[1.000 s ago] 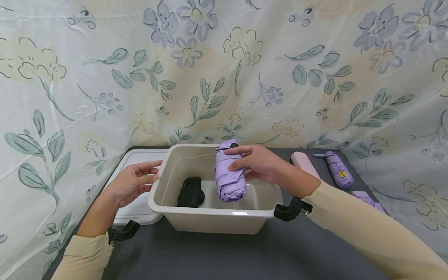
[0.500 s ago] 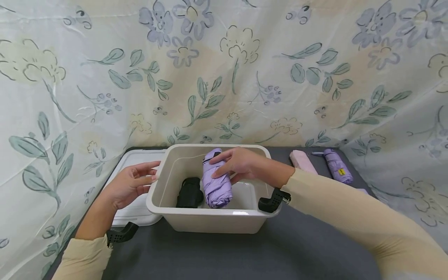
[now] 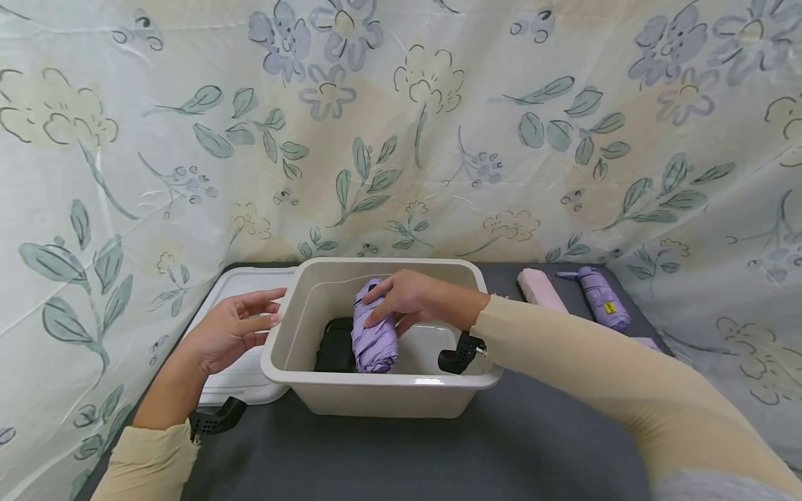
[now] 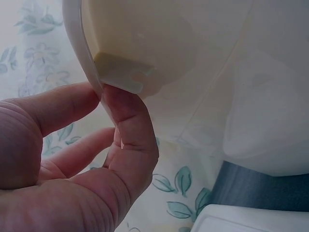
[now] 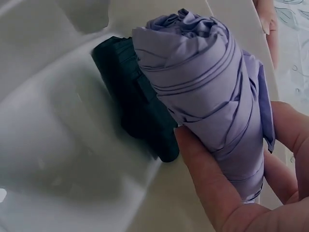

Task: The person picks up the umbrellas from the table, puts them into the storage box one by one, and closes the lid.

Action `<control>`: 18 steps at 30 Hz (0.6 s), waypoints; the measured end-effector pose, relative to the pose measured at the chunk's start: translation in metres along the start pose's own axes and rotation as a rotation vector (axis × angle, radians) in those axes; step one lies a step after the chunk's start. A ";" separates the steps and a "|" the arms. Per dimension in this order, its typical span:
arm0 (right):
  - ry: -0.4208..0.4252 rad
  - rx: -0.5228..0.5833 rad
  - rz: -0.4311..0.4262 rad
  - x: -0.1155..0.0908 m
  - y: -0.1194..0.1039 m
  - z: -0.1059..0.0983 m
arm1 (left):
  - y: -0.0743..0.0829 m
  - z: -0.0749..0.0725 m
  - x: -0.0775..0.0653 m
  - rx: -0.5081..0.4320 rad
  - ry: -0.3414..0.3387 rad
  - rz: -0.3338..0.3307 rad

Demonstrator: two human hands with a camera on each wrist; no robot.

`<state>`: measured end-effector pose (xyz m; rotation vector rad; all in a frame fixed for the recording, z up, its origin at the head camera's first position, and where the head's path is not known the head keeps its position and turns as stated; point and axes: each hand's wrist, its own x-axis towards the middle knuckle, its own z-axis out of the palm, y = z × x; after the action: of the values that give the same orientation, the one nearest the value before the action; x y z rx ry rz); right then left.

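My right hand [image 3: 410, 299] grips a lilac folded umbrella [image 3: 374, 341] inside the beige plastic bin [image 3: 391, 400]. Thumb and fingers wrap its sides, and its rolled end points toward the front wall. A black folded umbrella [image 3: 332, 351] lies on the bin's floor at the left, partly hidden behind the lilac one. In the right wrist view the lilac umbrella [image 5: 207, 92] is tilted, overlapping the dark one [image 5: 137, 99]. My left hand [image 3: 232, 330] pinches the bin's left rim between thumb and fingers, which the left wrist view shows close up at the rim [image 4: 82, 53].
A white lid [image 3: 241, 386] lies left of the bin, partly under its overhang. On the dark grey table [image 3: 401, 459], to the right, are a pink folded umbrella [image 3: 541, 289] and another lilac umbrella [image 3: 603, 299]. My right sleeve partly covers a further lilac item [image 3: 645, 343]. A floral curtain hangs behind.
My right hand has carried the lilac umbrella left and lower into the bin, now overlapping the black umbrella. My left hand has stayed at the rim.
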<state>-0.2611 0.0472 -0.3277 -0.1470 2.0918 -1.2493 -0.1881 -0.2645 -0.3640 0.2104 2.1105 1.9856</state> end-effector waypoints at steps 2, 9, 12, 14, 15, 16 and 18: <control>-0.003 -0.006 0.007 0.004 -0.001 0.004 | 0.000 -0.001 0.000 0.002 -0.004 0.005; -0.026 -0.016 0.024 0.021 -0.003 0.017 | 0.000 -0.002 0.001 0.009 -0.006 0.004; -0.040 -0.009 0.018 0.027 -0.001 0.021 | 0.000 -0.002 0.001 0.007 -0.011 0.008; -0.041 -0.011 0.015 0.031 0.001 0.024 | 0.000 -0.002 0.002 0.004 -0.012 0.009; -0.040 -0.016 0.014 0.033 0.002 0.025 | 0.000 -0.002 0.001 0.006 -0.016 0.011; -0.040 -0.018 0.012 0.034 0.002 0.027 | 0.001 -0.002 0.001 0.007 -0.015 0.012; -0.040 -0.028 0.009 0.036 0.004 0.029 | 0.001 -0.003 0.001 0.002 -0.013 0.011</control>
<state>-0.2700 0.0123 -0.3577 -0.1728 2.0743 -1.2029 -0.1895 -0.2666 -0.3629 0.2351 2.1077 1.9832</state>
